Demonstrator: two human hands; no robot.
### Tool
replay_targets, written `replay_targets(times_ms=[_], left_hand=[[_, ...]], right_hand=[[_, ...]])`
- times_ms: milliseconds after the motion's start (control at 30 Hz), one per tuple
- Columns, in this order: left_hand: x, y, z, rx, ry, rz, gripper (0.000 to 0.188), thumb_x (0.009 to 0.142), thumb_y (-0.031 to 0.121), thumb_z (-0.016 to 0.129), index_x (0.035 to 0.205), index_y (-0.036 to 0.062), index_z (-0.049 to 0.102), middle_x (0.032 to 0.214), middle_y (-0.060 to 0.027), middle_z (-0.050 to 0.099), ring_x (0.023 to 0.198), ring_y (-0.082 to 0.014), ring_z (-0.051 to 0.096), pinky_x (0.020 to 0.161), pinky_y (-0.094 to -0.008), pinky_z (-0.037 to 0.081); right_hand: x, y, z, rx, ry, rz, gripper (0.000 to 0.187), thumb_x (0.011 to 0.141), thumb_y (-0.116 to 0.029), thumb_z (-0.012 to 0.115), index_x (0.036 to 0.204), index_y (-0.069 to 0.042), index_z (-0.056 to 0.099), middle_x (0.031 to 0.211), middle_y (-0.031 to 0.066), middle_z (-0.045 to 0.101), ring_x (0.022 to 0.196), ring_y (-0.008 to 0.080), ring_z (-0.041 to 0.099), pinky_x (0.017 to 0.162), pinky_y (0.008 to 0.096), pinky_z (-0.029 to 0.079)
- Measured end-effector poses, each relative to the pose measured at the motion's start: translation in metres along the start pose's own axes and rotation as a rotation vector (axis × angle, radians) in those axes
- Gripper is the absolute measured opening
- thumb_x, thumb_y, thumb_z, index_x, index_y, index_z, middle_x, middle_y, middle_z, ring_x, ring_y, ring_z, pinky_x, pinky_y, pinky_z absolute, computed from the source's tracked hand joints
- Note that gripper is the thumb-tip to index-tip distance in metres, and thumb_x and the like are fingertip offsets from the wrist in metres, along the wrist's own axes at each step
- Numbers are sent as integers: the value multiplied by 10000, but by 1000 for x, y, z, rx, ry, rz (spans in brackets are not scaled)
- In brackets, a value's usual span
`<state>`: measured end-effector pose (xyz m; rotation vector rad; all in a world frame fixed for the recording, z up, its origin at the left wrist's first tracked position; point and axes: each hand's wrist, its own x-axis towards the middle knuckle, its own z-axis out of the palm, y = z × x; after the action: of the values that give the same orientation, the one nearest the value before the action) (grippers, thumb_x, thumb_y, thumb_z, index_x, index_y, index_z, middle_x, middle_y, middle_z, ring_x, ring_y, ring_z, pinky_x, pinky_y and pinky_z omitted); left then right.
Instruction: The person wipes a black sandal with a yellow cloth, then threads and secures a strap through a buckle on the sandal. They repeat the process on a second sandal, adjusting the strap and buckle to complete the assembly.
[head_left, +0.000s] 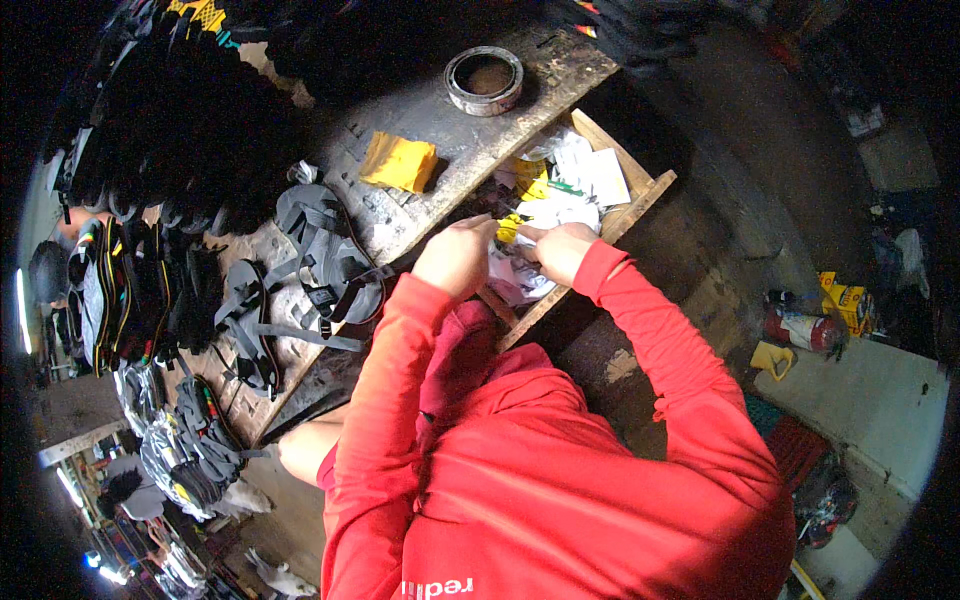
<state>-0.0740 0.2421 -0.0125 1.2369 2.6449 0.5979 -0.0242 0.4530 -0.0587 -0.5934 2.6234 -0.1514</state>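
Note:
Both my hands are over an open wooden drawer (640, 205) pulled out from under the workbench. My left hand (455, 258) is closed, back up, with its fingertips by a small yellow piece (510, 228). My right hand (560, 250) is curled close to the other side of that piece, its index fingertip pointing toward it. Whatever the fingers hold is hidden beneath them. White papers (570, 208), crumpled plastic, more yellow pieces (530, 180) and a slim green item (565, 187) fill the drawer around my hands.
On the worn bench (420, 215) lie a yellow packet (398, 162), a roll of tape (483, 80) and grey strapped sandals (325, 250). Many dark sandals (120, 290) are stacked at left. A yellow box (848, 303) and a red container (800, 328) stand at right.

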Motion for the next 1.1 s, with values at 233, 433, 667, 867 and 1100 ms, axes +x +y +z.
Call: replay_targets(times_ms=[233, 433, 667, 867, 1100], left_hand=[[-22, 37, 79, 349, -245, -123, 569, 945, 251, 440, 1408, -79, 443, 1416, -256, 520, 1315, -345, 528, 1134, -457, 339], [-18, 24, 53, 62, -346, 35, 640, 802, 263, 652, 1313, -79, 476, 1341, -253, 567, 1269, -361, 550, 1100, -442, 396], [-9, 6, 16, -70, -299, -64, 178, 770, 94, 654, 929, 54, 724, 920, -184, 698, 875, -350, 701, 769, -432, 564], [45, -8, 51, 274, -197, -321, 173, 834, 113, 605, 866, 28, 751, 901, -215, 721, 850, -351, 728, 747, -427, 594], [63, -17, 56, 245, -207, -373, 174, 843, 94, 600, 843, 19, 756, 871, -240, 713, 827, -348, 730, 732, -431, 594]], right_hand=[[-32, 26, -45, 421, 293, -2, 232, 913, -139, 614, 1100, -66, 731, 1220, 167, 670, 939, 346, 699, 869, 419, 553], [42, -10, -22, 479, 442, -127, 319, 949, -192, 566, 1245, -132, 668, 1252, 168, 654, 965, 344, 687, 843, 427, 559], [9, 6, 5, 15, 43, 38, 310, 916, -247, 555, 1154, -113, 702, 1245, 105, 670, 930, 307, 706, 807, 458, 558], [-5, 13, -11, 171, 74, 155, 329, 903, -277, 558, 1142, -102, 700, 859, 193, 715, 804, 370, 702, 745, 511, 551], [-3, 25, 1, 315, 207, 173, 279, 903, -290, 596, 992, -55, 718, 816, 192, 699, 777, 391, 690, 709, 496, 545]])
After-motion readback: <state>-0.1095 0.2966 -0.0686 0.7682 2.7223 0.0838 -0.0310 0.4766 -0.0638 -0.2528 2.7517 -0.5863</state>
